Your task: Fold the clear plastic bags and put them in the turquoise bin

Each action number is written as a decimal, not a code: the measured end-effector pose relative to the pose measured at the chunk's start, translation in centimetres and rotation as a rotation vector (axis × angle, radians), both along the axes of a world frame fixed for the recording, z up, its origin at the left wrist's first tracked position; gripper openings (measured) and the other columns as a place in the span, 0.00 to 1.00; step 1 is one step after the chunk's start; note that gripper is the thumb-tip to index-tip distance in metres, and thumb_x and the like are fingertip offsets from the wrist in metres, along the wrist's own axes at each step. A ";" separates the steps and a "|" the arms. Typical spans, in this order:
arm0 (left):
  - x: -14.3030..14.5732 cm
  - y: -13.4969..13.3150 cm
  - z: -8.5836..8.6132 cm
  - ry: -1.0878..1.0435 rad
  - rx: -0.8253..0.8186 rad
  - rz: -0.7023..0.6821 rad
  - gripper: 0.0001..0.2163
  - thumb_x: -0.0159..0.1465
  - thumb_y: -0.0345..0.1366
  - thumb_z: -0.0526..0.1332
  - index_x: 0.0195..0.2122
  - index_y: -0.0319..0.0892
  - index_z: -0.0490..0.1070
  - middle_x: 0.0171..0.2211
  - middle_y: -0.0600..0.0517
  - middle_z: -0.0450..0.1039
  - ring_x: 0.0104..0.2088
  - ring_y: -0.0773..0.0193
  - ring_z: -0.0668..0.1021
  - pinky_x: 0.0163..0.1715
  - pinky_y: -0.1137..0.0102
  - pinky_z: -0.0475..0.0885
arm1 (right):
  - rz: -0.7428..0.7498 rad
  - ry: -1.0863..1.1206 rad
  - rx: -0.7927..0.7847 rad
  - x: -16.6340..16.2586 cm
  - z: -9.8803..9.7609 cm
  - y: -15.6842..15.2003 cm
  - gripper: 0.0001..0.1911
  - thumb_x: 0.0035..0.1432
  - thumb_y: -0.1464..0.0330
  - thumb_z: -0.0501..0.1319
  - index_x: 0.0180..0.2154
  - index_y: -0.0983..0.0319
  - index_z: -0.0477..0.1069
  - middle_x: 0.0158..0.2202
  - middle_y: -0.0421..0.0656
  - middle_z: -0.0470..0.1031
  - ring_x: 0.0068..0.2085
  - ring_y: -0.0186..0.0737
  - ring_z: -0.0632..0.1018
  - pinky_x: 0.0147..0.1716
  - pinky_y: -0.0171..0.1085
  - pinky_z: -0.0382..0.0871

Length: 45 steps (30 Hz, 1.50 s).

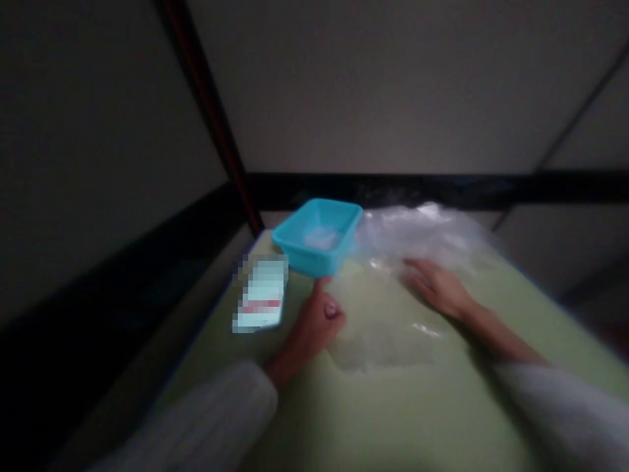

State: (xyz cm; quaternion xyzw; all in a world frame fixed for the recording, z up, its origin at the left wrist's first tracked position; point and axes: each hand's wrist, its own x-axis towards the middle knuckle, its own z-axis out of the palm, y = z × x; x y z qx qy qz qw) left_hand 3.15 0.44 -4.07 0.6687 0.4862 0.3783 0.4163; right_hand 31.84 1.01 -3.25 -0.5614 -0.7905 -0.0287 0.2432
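My left hand (314, 321) is closed, with its index finger pointing toward the blue basin. A small pale pinkish thing (331, 310) shows inside its curled fingers, too blurred to name. My right hand (439, 288) lies with fingers stretched out at the near edge of a crumpled heap of clear plastic bags (422, 229). Between my hands a flat, clear plastic bag (383, 341) is spread on the table. Just beyond my left hand stands the turquoise basin (314, 262), with something whitish inside.
A pixelated, light-coloured sheet or packet with a red stripe (260, 301) lies left of my left hand. Yellow-green covering (393, 419) spans the table. A grey wall (393, 98) with a dark band stands behind, and a dark reddish post (206, 111) rises at the back left.
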 end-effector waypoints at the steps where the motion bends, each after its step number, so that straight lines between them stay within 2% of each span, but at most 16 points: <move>1: 0.0 0.0 0.0 -0.006 -0.001 -0.015 0.30 0.51 0.26 0.58 0.57 0.39 0.55 0.23 0.60 0.65 0.24 0.70 0.70 0.27 0.74 0.65 | 0.001 -0.005 0.002 -0.1 0.0 -0.2 0.21 0.65 0.59 0.47 0.51 0.61 0.69 0.49 0.51 0.75 0.49 0.53 0.76 0.47 0.50 0.70; 3: 0.1 0.0 0.1 -0.035 -0.012 -0.100 0.32 0.53 0.26 0.58 0.60 0.39 0.53 0.24 0.59 0.68 0.24 0.69 0.72 0.26 0.75 0.67 | 0.004 -0.016 0.006 -0.1 0.1 -0.4 0.20 0.65 0.60 0.47 0.50 0.63 0.69 0.49 0.52 0.75 0.48 0.52 0.76 0.46 0.49 0.70; 5: 0.2 -0.3 0.9 -0.045 -0.014 -0.226 0.28 0.55 0.28 0.58 0.59 0.40 0.60 0.26 0.56 0.71 0.25 0.68 0.73 0.27 0.74 0.68 | 0.009 -0.029 0.012 -0.1 0.1 -0.5 0.19 0.65 0.61 0.48 0.49 0.63 0.70 0.48 0.52 0.75 0.47 0.51 0.76 0.45 0.48 0.71; 7: 0.2 -1.0 2.2 0.011 0.036 -0.347 0.15 0.58 0.30 0.57 0.46 0.38 0.74 0.29 0.51 0.74 0.28 0.66 0.76 0.28 0.72 0.69 | 0.010 -0.039 0.024 -0.1 0.1 -0.4 0.18 0.64 0.62 0.48 0.47 0.63 0.70 0.47 0.52 0.76 0.46 0.50 0.77 0.45 0.47 0.71; 9: 0.1 -2.1 3.9 0.085 0.159 -0.509 0.09 0.59 0.30 0.57 0.33 0.40 0.79 0.29 0.49 0.77 0.31 0.63 0.77 0.33 0.70 0.71 | 0.007 -0.047 0.041 -0.1 0.1 -0.4 0.17 0.64 0.64 0.48 0.47 0.63 0.70 0.46 0.52 0.76 0.45 0.49 0.77 0.44 0.46 0.71; 13: -1.2 -4.4 7.3 0.016 0.154 -0.751 0.10 0.62 0.32 0.58 0.36 0.49 0.80 0.32 0.51 0.79 0.30 0.63 0.79 0.33 0.69 0.73 | -0.003 -0.071 0.080 -0.2 0.2 -0.4 0.15 0.62 0.66 0.49 0.44 0.61 0.71 0.42 0.49 0.78 0.40 0.47 0.78 0.39 0.42 0.71; 16: -2.2 -4.5 8.2 -0.099 0.114 -0.710 0.10 0.61 0.32 0.59 0.38 0.51 0.79 0.33 0.50 0.79 0.30 0.62 0.79 0.31 0.68 0.74 | -0.060 -0.071 0.133 0.0 0.5 -0.6 0.13 0.60 0.67 0.49 0.39 0.60 0.72 0.36 0.48 0.78 0.34 0.45 0.78 0.33 0.40 0.70; 18: -2.4 -3.4 7.7 -0.147 0.103 -0.616 0.11 0.59 0.33 0.61 0.40 0.50 0.79 0.39 0.50 0.78 0.31 0.62 0.79 0.28 0.69 0.74 | -0.137 -0.051 0.186 0.4 0.9 -0.8 0.12 0.58 0.67 0.50 0.37 0.61 0.71 0.31 0.47 0.77 0.29 0.45 0.77 0.29 0.39 0.67; 21: -2.2 -0.9 5.5 -0.025 0.015 -0.475 0.16 0.54 0.30 0.60 0.44 0.45 0.77 0.40 0.49 0.77 0.22 0.69 0.75 0.24 0.72 0.71 | -0.263 -0.009 0.260 1.4 1.2 -1.0 0.11 0.58 0.66 0.51 0.37 0.62 0.70 0.26 0.46 0.75 0.25 0.44 0.74 0.24 0.38 0.62; 24: -2.0 1.1 2.7 0.121 -0.111 -0.383 0.22 0.49 0.24 0.58 0.47 0.40 0.76 0.19 0.55 0.73 0.17 0.69 0.71 0.17 0.77 0.63 | -0.330 0.001 0.301 2.5 1.3 -1.0 0.12 0.59 0.65 0.50 0.40 0.62 0.69 0.25 0.45 0.74 0.24 0.44 0.74 0.23 0.38 0.61; 27: -2.1 1.6 1.1 0.126 -0.139 -0.366 0.25 0.49 0.24 0.58 0.49 0.39 0.73 0.15 0.57 0.69 0.17 0.67 0.72 0.18 0.77 0.63 | -0.313 -0.052 0.311 3.2 1.5 -0.5 0.15 0.59 0.62 0.52 0.43 0.62 0.69 0.30 0.47 0.75 0.29 0.46 0.75 0.27 0.40 0.63; 31: -1.9 0.9 0.9 0.052 -0.181 -0.426 0.24 0.50 0.27 0.61 0.51 0.40 0.72 0.16 0.57 0.69 0.18 0.67 0.72 0.18 0.76 0.63 | -0.283 -0.150 0.306 3.5 1.6 0.5 0.15 0.59 0.62 0.54 0.44 0.62 0.71 0.37 0.51 0.74 0.35 0.51 0.74 0.33 0.44 0.63; 36: -1.6 0.6 1.2 0.040 -0.193 -0.454 0.21 0.52 0.30 0.62 0.49 0.39 0.73 0.19 0.57 0.69 0.18 0.68 0.71 0.19 0.75 0.64 | -0.311 -0.163 0.310 4.0 1.6 1.5 0.14 0.61 0.68 0.49 0.32 0.62 0.73 0.33 0.50 0.73 0.31 0.47 0.73 0.31 0.43 0.61; 39: -1.6 0.8 1.0 0.047 -0.188 -0.476 0.21 0.52 0.31 0.61 0.50 0.38 0.72 0.21 0.56 0.69 0.18 0.70 0.70 0.20 0.75 0.65 | -0.315 -0.123 0.328 4.1 1.9 1.8 0.13 0.61 0.66 0.50 0.38 0.63 0.72 0.37 0.52 0.74 0.34 0.48 0.73 0.32 0.43 0.63; 42: -1.7 0.9 0.6 0.034 -0.184 -0.481 0.22 0.53 0.33 0.62 0.50 0.36 0.71 0.24 0.54 0.71 0.19 0.71 0.70 0.21 0.75 0.66 | -0.222 -0.106 0.306 4.0 1.8 2.1 0.15 0.57 0.61 0.57 0.44 0.62 0.71 0.44 0.52 0.74 0.42 0.52 0.73 0.36 0.45 0.65; 45: -1.7 0.9 0.2 0.019 -0.183 -0.484 0.22 0.53 0.34 0.62 0.51 0.37 0.71 0.28 0.52 0.73 0.20 0.71 0.70 0.22 0.74 0.67 | -0.145 -0.058 0.288 3.9 1.9 2.5 0.11 0.57 0.61 0.58 0.38 0.60 0.74 0.40 0.49 0.76 0.40 0.51 0.74 0.39 0.47 0.66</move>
